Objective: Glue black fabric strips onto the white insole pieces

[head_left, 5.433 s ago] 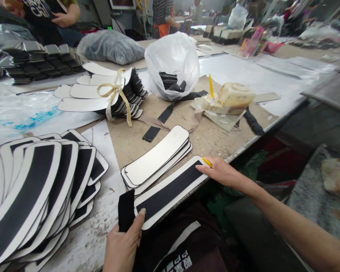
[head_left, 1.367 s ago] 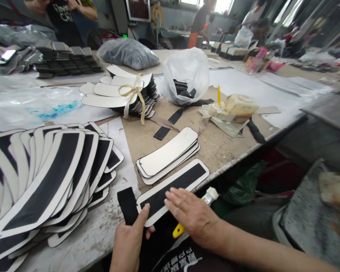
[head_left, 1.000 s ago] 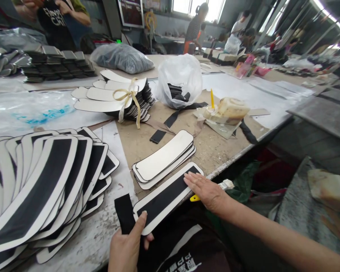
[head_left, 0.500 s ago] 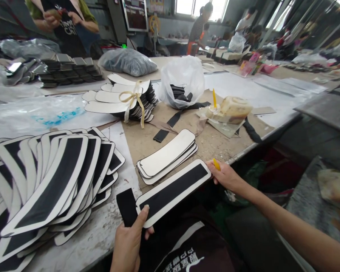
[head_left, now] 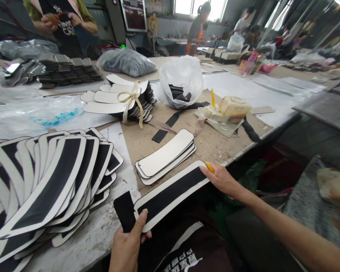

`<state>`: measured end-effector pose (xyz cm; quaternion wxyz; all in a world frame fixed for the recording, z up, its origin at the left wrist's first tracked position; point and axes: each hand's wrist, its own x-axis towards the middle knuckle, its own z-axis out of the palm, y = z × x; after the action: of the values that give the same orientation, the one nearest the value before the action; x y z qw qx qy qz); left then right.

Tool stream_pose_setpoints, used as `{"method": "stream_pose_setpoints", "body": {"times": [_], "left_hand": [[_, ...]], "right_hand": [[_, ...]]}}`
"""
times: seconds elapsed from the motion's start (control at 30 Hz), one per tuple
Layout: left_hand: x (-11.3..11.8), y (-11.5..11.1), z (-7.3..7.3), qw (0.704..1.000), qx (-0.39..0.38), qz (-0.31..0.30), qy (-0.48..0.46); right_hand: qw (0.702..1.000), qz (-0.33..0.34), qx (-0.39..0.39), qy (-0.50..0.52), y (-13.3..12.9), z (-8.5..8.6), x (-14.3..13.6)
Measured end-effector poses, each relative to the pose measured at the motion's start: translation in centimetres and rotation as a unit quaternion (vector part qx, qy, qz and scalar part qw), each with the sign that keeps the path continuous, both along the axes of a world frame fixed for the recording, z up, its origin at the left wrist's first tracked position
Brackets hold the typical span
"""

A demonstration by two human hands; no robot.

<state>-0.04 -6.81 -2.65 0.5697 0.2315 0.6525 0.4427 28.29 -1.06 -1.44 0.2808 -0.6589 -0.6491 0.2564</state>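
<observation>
A long white panel (head_left: 155, 219) with a black strip (head_left: 170, 190) along its middle is held between my two hands at the table's front edge. My left hand (head_left: 129, 240) pinches its left end, thumb on top of the strip. Another black strip piece (head_left: 124, 210) sticks out beyond that end, by the left hand. At the right end my right hand (head_left: 222, 179) is closed on the panel, thumb or finger pressing at the strip's end. A yellow stick-like tool (head_left: 209, 167) also shows in the right hand. Just behind lie a few plain white panels (head_left: 167, 153), stacked.
A fanned pile of black-striped panels (head_left: 49, 185) covers the left. Behind are a tied panel bundle (head_left: 116, 98), a plastic bag of black strips (head_left: 181, 77) and a cut-down container (head_left: 234, 109) with a yellow stick beside it. A person (head_left: 62, 26) works across the table.
My right hand has shifted slightly left along the panel's far end. The panel now bows a little, and the black strip reaches closer to the right end.
</observation>
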Motion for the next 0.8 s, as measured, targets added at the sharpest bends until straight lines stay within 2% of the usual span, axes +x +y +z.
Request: {"method": "stream_pose_setpoints", "body": {"times": [0.43, 0.8], "left_hand": [[0.2, 0.3, 0.3, 0.999, -0.023, -0.025, 0.025], [0.6, 0.5, 0.5, 0.997, -0.033, -0.022, 0.071]], "right_hand": [[0.992, -0.001, 0.027, -0.121, 0.5, -1.1, -0.3], [0.989, 0.002, -0.001, -0.148, 1.4, -2.0, -0.2]]}}
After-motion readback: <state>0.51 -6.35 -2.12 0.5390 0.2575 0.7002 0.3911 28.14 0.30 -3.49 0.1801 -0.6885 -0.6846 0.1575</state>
